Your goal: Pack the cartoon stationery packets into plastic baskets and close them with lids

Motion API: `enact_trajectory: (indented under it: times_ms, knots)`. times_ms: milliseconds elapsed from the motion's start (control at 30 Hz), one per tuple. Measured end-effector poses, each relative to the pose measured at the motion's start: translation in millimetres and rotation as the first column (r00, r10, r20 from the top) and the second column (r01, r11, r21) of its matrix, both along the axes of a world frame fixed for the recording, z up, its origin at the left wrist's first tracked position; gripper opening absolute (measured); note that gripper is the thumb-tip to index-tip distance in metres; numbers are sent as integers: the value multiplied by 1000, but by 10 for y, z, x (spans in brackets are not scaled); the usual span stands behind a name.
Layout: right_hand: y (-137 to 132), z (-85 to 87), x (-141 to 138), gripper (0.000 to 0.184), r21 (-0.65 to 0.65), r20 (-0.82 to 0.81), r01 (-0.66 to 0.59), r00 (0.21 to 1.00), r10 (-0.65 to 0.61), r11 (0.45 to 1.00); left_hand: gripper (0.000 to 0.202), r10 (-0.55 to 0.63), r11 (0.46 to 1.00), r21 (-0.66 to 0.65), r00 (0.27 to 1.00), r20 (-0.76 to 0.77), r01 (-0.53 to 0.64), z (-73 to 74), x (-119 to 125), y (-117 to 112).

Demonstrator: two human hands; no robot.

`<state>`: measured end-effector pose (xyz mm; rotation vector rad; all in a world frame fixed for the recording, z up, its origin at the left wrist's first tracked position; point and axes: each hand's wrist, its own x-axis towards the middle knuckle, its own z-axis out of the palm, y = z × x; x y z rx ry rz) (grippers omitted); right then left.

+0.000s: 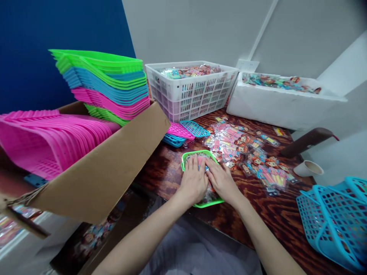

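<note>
A small green plastic basket (pixel 208 205) stands on the table's near edge, filled with clear-wrapped packets (pixel 208 195). Flat on top of these packets lies my left hand (pixel 194 178), its fingers stretched out and pointing away from me. My right hand (pixel 222 180) rests beside it, fingers extended over the contents and the right rim, the fingertips close to the left hand. Both palms face down, and neither hand grips anything that I can see. Just beyond the basket, more wrapped packets with printed doll-like figures (pixel 229 141) are spread over the table.
A cardboard box (pixel 103 172) holds stacked pink baskets (pixel 57 141) and other coloured ones at left. Behind are a white crate (pixel 197 91) and a foam box (pixel 281 103). Pink and blue lattice pieces (pixel 195 129), a paper cup (pixel 308 168) and a blue basket (pixel 329 217) are nearby.
</note>
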<state>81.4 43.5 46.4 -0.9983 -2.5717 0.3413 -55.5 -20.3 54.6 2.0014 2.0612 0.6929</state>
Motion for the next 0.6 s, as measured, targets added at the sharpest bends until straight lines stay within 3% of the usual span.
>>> enact_trajectory:
  times_ms: [133, 200, 300, 367, 433, 500, 600]
  knots:
    - [-9, 27, 14, 48, -29, -116, 13, 993, -17, 1000, 62, -34, 996, 89, 997, 76, 27, -25, -64, -63]
    - [-8, 87, 54, 44, -7, -182, 25, 983, -26, 1000, 59, -35, 993, 120, 981, 189, 13, -10, -122, -78]
    - [-6, 224, 138, 40, -7, -254, 42, 966, -42, 999, 51, -77, 993, 112, 885, 459, 28, 93, -312, -76]
    - [-31, 321, 176, 39, -27, -283, 27, 959, -33, 999, 45, -133, 991, 91, 815, 565, 99, 198, -501, -68]
    - [-99, 391, 175, 37, -30, -296, -6, 955, -3, 1000, 42, -227, 969, 47, 809, 542, 241, 293, -677, -63]
    - [-202, 413, 138, 34, -8, -269, -51, 962, 47, 999, 45, -326, 930, -16, 845, 423, 367, 339, -778, -60]
    - [-364, 351, 77, 36, 41, -125, -114, 985, 118, 993, 55, -384, 914, -71, 908, 164, 400, 298, -762, -45]
